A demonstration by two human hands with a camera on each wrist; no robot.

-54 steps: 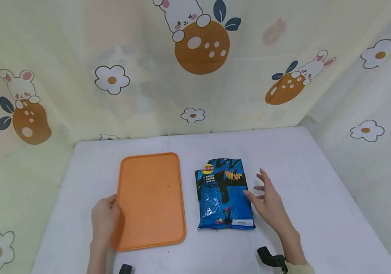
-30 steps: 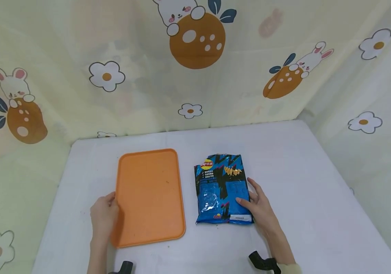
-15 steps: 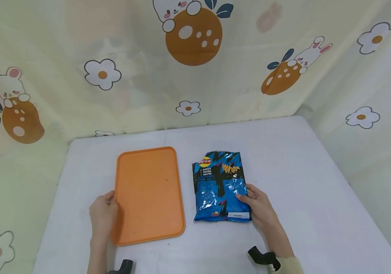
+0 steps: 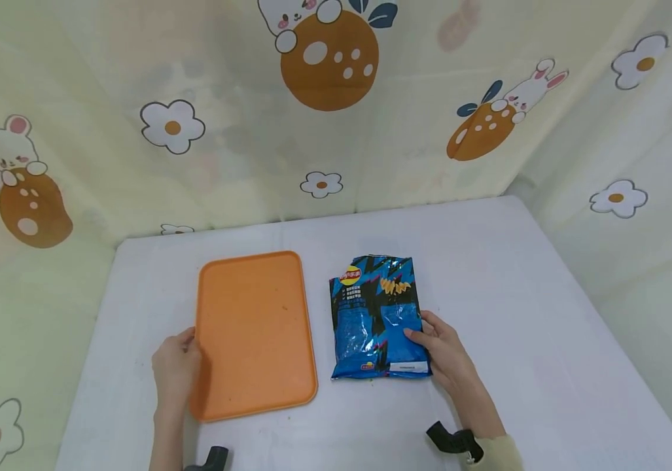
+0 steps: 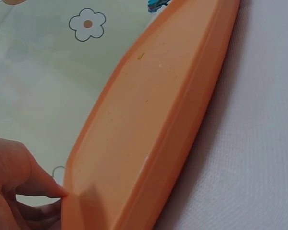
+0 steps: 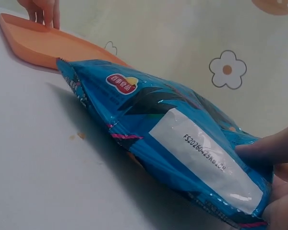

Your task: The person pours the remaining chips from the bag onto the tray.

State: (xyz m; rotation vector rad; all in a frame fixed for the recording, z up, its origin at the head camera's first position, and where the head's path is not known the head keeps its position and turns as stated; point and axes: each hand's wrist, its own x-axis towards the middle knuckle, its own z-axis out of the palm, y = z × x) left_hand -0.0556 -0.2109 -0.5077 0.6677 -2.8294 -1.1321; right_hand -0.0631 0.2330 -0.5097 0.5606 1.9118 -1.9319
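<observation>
A blue and black chip bag point(image 4: 378, 320) is at the right of the tray in the head view, printed side up. My right hand point(image 4: 444, 353) grips its lower right edge, thumb on top and the other fingers partly hidden under it. In the right wrist view the bag point(image 6: 149, 103) is tilted, with a shadow on the table below its near edge. An orange rectangular tray point(image 4: 256, 333) lies to the left. My left hand point(image 4: 175, 369) pinches the tray's left rim. Only the thumb and some fingers of the left hand point(image 5: 19, 187) show in the left wrist view.
Both things are on a white-covered table point(image 4: 506, 314). A patterned curtain point(image 4: 241, 157) hangs behind it and along the sides. Small crumbs point(image 6: 80, 136) dot the table and the tray. Black wrist mounts point(image 4: 455, 439) show near the front edge.
My right hand came in from the right and took hold of the chip bag. The bag has shifted slightly. My left hand stays at the tray rim, and the head view has tilted a little.
</observation>
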